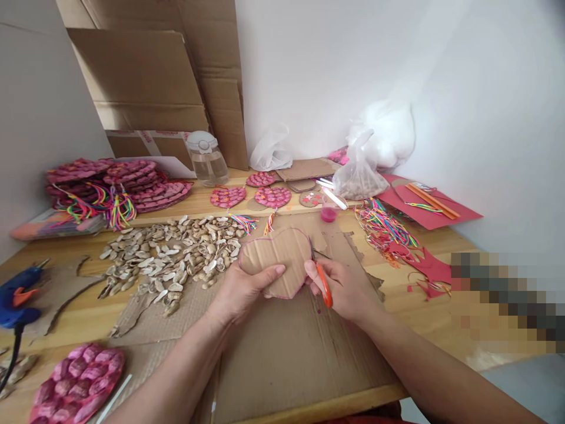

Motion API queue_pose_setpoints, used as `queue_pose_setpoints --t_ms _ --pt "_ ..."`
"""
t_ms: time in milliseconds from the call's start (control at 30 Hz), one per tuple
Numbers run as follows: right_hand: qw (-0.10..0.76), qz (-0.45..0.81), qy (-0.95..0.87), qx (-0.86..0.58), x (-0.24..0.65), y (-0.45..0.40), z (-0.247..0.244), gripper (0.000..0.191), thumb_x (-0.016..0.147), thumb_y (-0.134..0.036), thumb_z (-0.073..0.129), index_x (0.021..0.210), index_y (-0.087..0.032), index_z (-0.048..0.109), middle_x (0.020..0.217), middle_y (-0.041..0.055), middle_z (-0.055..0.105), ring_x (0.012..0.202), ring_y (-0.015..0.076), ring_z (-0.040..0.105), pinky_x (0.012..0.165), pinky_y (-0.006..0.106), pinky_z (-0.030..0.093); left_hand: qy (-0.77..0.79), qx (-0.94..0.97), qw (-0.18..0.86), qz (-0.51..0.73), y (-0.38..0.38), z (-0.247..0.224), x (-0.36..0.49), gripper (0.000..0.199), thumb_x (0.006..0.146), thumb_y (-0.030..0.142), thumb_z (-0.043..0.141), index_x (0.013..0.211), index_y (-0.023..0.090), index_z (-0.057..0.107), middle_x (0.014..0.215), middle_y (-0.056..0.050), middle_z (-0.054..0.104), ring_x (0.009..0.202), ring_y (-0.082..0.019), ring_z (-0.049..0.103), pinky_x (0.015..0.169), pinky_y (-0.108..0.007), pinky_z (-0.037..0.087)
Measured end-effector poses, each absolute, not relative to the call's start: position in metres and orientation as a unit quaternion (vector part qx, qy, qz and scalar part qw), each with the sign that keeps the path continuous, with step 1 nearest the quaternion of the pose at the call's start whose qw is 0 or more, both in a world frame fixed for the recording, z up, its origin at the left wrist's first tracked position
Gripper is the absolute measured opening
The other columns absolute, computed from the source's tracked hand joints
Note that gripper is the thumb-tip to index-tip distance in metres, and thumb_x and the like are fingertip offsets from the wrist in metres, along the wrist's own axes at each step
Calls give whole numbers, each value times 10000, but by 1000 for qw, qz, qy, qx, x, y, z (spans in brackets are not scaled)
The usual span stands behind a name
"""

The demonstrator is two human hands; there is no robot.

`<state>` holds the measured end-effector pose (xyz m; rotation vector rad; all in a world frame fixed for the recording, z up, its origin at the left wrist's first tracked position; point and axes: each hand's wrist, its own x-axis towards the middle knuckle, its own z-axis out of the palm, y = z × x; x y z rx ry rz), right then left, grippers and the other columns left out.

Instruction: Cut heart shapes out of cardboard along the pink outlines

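Observation:
My left hand point(251, 285) grips a heart-shaped piece of cardboard point(282, 253) by its left side, thumb lying on top. A purple line runs along much of the heart's edge. In my right hand point(342, 288) is a pair of scissors point(325, 284) with orange handles, fingers closed round them. The dark blades are at the heart's upper right edge; how far apart they are I cannot tell. Both hands are above a cardboard sheet point(291, 359) on the wooden table.
Peanut shells point(172, 253) lie spread at left. A blue glue gun point(20, 297) and a pink shell-covered piece point(79, 383) are at far left. Behind stand a water bottle point(207, 159) and a bag of shells point(359, 174). Colourful strings point(386, 224) and red paper point(435, 203) lie at right.

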<state>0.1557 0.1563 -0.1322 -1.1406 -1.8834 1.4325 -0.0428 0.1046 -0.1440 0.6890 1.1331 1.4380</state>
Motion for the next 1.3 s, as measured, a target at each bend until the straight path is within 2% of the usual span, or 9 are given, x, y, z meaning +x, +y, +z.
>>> queue_pose_setpoints --t_ms 167,333,633,767,933,1033,1300 --pt "263 535 -686 -417 157 157 -132 552 915 -683 490 649 -199 491 598 -12 523 526 107 439 498 250 317 480 302 563 602 104 -144 -42 570 623 277 914 1132 162 687 973 -87 769 859 -250 730 768 -354 610" --pt "249 555 -666 -432 156 154 -124 578 885 -723 497 664 -190 537 545 -16 513 475 98 419 463 243 306 485 292 561 604 105 -146 -46 629 603 266 923 1167 161 665 998 -91 765 787 -229 723 708 -344 612" --pt "253 563 -653 -439 151 148 -115 575 886 -710 476 619 -200 498 487 -26 478 441 98 423 440 233 323 479 287 571 602 105 -147 -47 685 607 244 924 1227 177 637 1041 -91 764 812 -225 725 743 -360 618" --pt "255 557 -660 -436 152 148 -115 570 893 -692 486 606 -199 478 498 -29 472 448 92 413 443 230 317 488 282 570 598 105 -144 -48 655 593 251 933 1179 149 657 1028 -98 761 821 -233 724 749 -363 620" --pt "258 546 -673 -427 153 151 -123 560 909 -678 484 618 -200 457 528 -36 443 476 95 410 461 234 321 494 285 567 595 105 -142 -52 676 588 241 938 1194 172 646 1023 -77 758 808 -224 716 707 -352 623" --pt "257 544 -681 -418 154 152 -130 547 918 -671 477 636 -203 454 547 -37 435 491 99 409 468 239 321 491 293 573 587 105 -140 -55 667 589 248 937 1184 152 650 1039 -103 754 817 -240 718 693 -352 623" --pt "233 521 -697 -435 154 152 -127 523 926 -634 501 642 -196 475 574 -26 476 514 101 453 487 239 326 482 324 584 567 106 -132 -65 669 596 257 933 1185 155 632 1050 -112 742 816 -241 714 683 -355 616"
